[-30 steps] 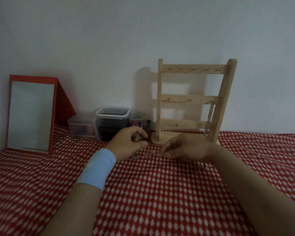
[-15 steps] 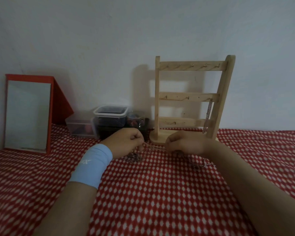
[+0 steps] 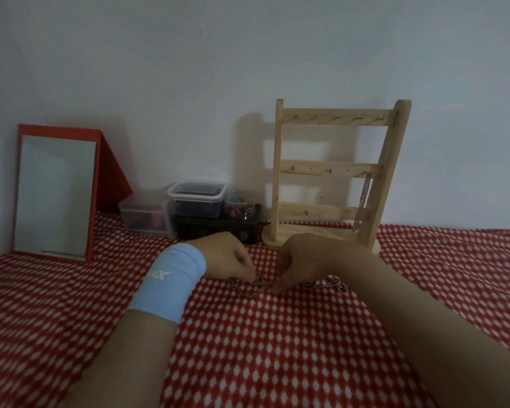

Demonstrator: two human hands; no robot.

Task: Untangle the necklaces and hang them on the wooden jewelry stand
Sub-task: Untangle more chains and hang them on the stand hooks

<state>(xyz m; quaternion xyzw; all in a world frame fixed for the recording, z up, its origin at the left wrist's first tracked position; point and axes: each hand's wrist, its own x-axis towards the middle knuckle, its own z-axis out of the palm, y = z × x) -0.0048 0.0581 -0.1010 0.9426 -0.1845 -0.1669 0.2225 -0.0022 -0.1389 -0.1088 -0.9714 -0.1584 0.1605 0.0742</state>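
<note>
Necklaces lie as a knotted cluster of fine chain on the red checked cloth, directly between the two hands. The left hand has its fingers curled down and pinches the cluster at the near-left edge. The right hand is also curled, and its fingertips pinch the chain at the opposite edge. A loose chain run trails out under the right wrist.

Step in hand, as judged: untangling. The cluster is not yet separated.

Next move, as judged: draw the two pinch points apart gently to open the knot, locate a free end or clasp, and pass it back through the loop. A hard pull risks tightening the knot.

The wooden jewelry stand is upright just beyond the right hand. One hung chain already hangs from the right-end hook of its middle rail; the other hooks appear free.

A blue wristband sits on the left wrist. Plastic containers stand beyond the left hand, and a red-framed mirror stands farther to its left.
</note>
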